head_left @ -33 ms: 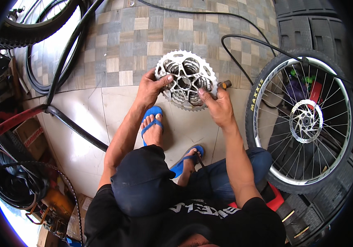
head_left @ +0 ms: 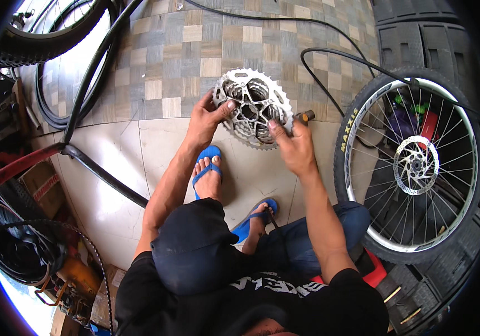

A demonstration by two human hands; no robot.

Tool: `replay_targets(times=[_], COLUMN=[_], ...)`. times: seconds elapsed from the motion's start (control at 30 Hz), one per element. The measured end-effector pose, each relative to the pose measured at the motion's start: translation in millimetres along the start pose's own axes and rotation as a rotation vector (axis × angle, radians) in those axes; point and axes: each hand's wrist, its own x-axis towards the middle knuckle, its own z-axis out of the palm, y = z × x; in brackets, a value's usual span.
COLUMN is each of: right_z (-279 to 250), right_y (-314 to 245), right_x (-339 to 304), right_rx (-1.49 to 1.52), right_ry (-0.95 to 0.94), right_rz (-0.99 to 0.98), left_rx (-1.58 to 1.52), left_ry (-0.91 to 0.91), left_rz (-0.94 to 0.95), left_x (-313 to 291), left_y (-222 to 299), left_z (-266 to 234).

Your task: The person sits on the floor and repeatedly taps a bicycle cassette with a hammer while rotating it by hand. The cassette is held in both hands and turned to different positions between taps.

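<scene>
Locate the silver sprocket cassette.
In the head view, the silver sprocket cassette is slightly above centre, held between the left hand and the right hand, left of the silver-rimmed wheel.

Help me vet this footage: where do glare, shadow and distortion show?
Head view throughout: glare whitens pale floor tiles at left; soft shadow lies right of the left foot; black panels apparently bend toward the picture's rim; the silver sprocket cassette looks fairly sharp.

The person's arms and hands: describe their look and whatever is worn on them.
The left hand and right hand are both ungloved, and no watch or band shows on either wrist. The forearms are uncovered. Short black sleeves cover the upper arms, part of a black shirt with white lettering.
</scene>
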Motion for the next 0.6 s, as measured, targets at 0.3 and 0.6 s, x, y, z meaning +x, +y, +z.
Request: replay_targets(times=[0.3,0.6], right_z=[33.8,13.5], right_y=[-4.9,-35.9], right_x=[-7.9,0.0], right_rx=[-0.843,-0.606], right_ry=[-0.013,0.169], right_rz=[-0.683,-0.518], left_rx=[-0.783,-0.652], left_ry=[-0.095,-0.090], left_rz=[-0.262,-0.133], left_x=[-26.7,-30.0], left_y=[35.9,32.6], left_z=[6.4,12.3])
